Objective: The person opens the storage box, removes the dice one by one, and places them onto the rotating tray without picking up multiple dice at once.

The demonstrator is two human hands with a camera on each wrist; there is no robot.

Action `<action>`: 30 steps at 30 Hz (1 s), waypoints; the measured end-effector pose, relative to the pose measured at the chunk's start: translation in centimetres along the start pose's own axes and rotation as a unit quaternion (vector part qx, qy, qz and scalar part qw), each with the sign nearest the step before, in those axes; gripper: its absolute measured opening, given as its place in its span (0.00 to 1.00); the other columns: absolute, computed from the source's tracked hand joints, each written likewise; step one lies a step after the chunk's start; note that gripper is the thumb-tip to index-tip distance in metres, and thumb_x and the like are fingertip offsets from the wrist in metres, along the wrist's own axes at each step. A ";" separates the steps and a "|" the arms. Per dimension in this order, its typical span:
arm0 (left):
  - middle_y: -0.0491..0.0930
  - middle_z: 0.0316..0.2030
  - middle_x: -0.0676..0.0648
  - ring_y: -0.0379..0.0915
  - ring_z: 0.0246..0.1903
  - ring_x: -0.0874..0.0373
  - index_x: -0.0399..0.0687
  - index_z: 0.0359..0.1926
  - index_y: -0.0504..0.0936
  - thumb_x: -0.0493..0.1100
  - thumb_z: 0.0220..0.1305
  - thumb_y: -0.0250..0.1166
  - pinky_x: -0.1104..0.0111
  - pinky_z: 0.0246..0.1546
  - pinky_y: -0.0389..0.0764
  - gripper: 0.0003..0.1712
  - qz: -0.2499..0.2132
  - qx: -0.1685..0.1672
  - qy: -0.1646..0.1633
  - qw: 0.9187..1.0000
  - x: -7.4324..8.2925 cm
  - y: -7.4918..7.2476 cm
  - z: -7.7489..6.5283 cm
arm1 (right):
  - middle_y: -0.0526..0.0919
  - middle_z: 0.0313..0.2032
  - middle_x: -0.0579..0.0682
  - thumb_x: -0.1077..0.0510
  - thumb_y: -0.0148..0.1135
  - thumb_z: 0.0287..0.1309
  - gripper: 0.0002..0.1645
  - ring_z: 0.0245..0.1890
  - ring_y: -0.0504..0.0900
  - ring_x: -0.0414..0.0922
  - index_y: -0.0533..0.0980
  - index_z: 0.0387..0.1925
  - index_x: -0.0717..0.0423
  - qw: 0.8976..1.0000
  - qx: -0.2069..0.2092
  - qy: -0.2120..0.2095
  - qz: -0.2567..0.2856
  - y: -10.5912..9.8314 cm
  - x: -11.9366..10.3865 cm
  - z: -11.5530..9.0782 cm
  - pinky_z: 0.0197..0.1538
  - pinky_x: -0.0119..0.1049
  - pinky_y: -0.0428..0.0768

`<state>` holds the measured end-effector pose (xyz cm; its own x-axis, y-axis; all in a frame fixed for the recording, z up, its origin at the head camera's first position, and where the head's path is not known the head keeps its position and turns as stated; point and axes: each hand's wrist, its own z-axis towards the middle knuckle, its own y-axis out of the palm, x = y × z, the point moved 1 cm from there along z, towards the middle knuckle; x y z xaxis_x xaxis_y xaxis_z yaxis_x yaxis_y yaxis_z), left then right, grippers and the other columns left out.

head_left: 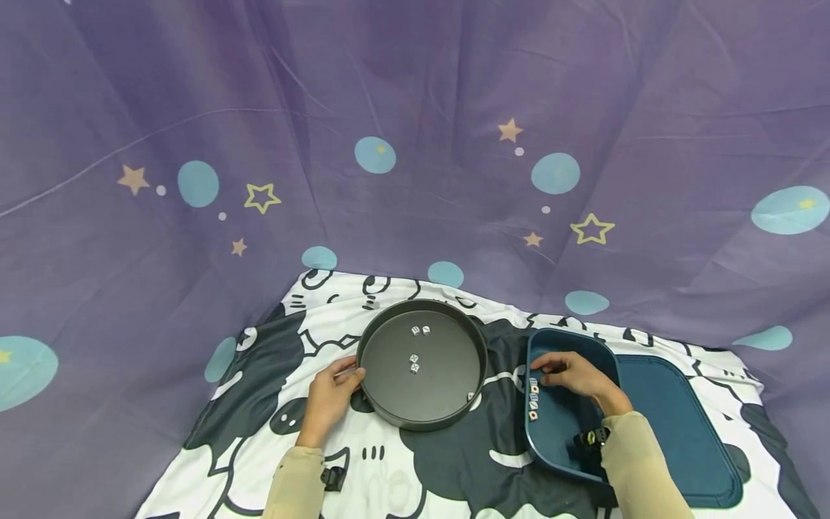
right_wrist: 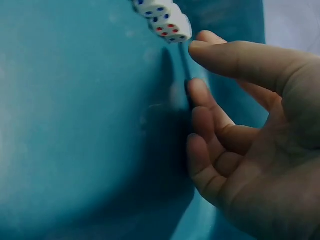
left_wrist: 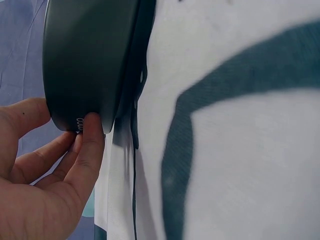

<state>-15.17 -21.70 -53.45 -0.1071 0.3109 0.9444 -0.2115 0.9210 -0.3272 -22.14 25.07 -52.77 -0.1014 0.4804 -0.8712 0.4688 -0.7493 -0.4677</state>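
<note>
In the head view, my left hand [head_left: 329,400] grips the near-left side of a round dark grey pan [head_left: 365,389]. The left wrist view has the fingers against the pan's outer wall [left_wrist: 85,55], beside small pale lettering. Several white dice [head_left: 414,368] lie in the pan: two pairs, plus one by the right wall. My right hand [head_left: 573,373] reaches into a blue rectangular box [head_left: 551,454], fingers loosely bent with nothing visible between them. Its thumb and index fingertips are right at the end of a row of dice [right_wrist: 170,25] along the box's left wall.
A flat blue lid-like panel [head_left: 681,432] lies right of the box, partly under it. A black-and-white patterned cloth [head_left: 382,468] covers the surface below. Behind it hangs a purple curtain [head_left: 441,202] with stars and blue ovals.
</note>
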 end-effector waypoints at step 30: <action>0.82 0.53 0.38 0.82 0.50 0.49 0.36 0.57 0.81 0.38 0.67 0.68 0.71 0.44 0.85 0.20 -0.011 -0.001 0.002 1.000 -0.2 0.0 0.1 | 0.83 0.39 0.57 0.68 0.72 0.52 0.13 0.35 0.76 0.41 0.83 0.41 0.63 0.997 -0.044 -0.050 -0.037 0.6 0.4 0.3 0.36 0.29 0.76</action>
<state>-15.24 -21.75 -53.68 -0.0986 0.2913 0.9515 -0.2122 0.9280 -0.3061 -22.14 24.73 -53.46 -0.2239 0.4823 -0.8469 0.5312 -0.6682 -0.5209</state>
